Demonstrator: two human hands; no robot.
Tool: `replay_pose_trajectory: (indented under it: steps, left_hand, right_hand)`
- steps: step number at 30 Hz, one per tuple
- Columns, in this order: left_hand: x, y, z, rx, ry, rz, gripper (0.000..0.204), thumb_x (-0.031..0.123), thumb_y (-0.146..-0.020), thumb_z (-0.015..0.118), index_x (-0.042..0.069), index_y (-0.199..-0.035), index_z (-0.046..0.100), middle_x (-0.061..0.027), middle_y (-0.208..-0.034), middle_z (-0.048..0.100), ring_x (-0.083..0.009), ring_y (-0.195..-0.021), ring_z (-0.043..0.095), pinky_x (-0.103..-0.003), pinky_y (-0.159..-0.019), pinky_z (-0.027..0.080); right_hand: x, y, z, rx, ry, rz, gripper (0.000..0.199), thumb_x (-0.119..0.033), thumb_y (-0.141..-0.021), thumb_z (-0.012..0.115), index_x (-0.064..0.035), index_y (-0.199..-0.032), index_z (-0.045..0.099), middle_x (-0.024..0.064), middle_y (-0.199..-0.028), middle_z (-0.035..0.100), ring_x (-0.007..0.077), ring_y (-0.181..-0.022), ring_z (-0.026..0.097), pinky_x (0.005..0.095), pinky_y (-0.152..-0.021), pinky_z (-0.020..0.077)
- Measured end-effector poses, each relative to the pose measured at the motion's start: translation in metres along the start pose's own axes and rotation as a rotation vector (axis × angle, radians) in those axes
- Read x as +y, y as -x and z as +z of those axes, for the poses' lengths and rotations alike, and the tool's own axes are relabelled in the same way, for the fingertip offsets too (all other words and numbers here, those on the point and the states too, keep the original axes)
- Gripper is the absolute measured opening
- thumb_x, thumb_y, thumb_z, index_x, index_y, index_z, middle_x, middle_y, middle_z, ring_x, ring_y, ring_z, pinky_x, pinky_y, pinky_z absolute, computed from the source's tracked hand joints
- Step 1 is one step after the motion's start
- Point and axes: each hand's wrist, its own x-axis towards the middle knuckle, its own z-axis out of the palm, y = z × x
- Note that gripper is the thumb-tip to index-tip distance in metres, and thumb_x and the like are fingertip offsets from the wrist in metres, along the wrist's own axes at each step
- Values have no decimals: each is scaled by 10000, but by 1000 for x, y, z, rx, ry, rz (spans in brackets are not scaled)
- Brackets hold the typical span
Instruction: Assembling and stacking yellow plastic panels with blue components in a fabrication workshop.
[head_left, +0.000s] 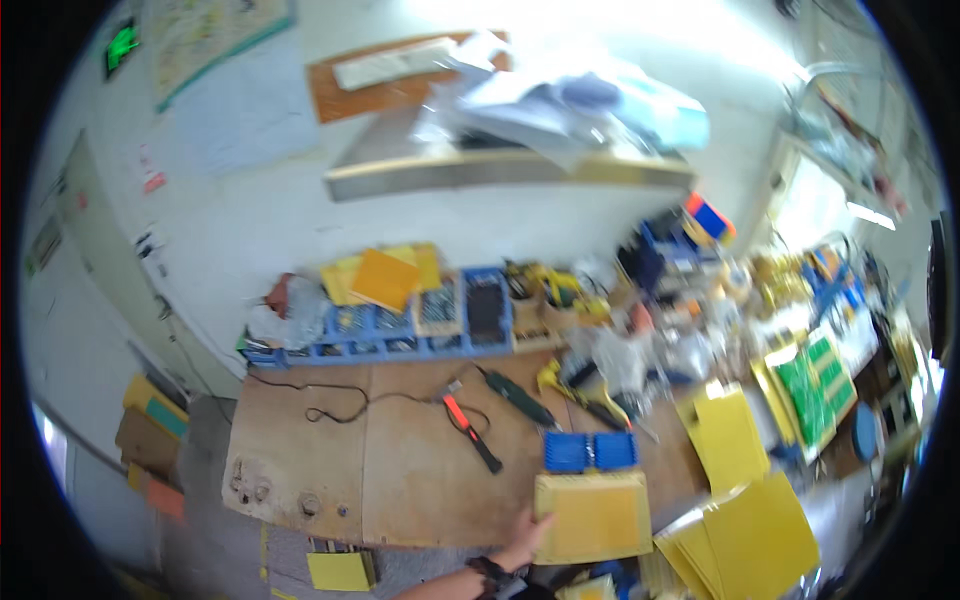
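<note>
One yellow tray [593, 516] on bench [400, 470], lower centre | my left hand [522, 541] fingers clamped on its edge | right hand unseen | yellow sheets [760, 535] lower right untouched, I judge.

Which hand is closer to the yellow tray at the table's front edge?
The left hand: it touches the yellow tray at its lower left corner. The right hand is not in the picture, so its place cannot be told.

A worn, stained wooden surface [400, 470] carries a matt yellow board [593, 517], apparently card or plastic, touched by the left hand [524, 541]. Beside it sit glossy blue plastic trays [590, 451], a plastic-handled red and black tool [470, 432] and matt yellow sheets [725, 435].
</note>
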Motion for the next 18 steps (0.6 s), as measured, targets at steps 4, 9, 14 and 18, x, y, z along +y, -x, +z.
replay_pose_trajectory:
  steps: [4,9,14,18]
  left_hand:
    - [-44,-51,43,92,-298,197,416,344,-911,673,-30,-1089,632,-181,-960,709,-263,-899,690,-372,-769,523]
    - [-8,-70,42,419,-948,465,444,325,-930,654,-48,-1165,601,-192,-1028,703,-270,-973,690,-361,-816,531]
    - [117,-20,-62,-85,-354,374,374,281,-1008,559,-42,-1195,588,-138,-1047,707,-210,-954,696,-296,-831,536]
    - [178,13,-149,-74,-399,355,345,282,-1028,527,-34,-1123,627,-98,-1007,716,-145,-865,693,-266,-801,541]
  right_hand:
    - [-27,8,35,7,58,-152,444,-229,-930,622,-21,-1304,501,146,-1083,608,273,-887,613,397,-690,531]
    - [-51,20,102,-64,-176,-32,454,-260,-926,625,-18,-1296,523,165,-1135,613,296,-908,618,454,-778,530]
    - [-45,35,212,-432,-40,-235,286,-146,-910,639,-1,-1156,627,152,-1131,648,286,-993,634,422,-845,537]
    - [-58,105,337,-581,289,-576,298,-172,-906,635,7,-1145,633,145,-1079,673,291,-989,641,382,-841,538]
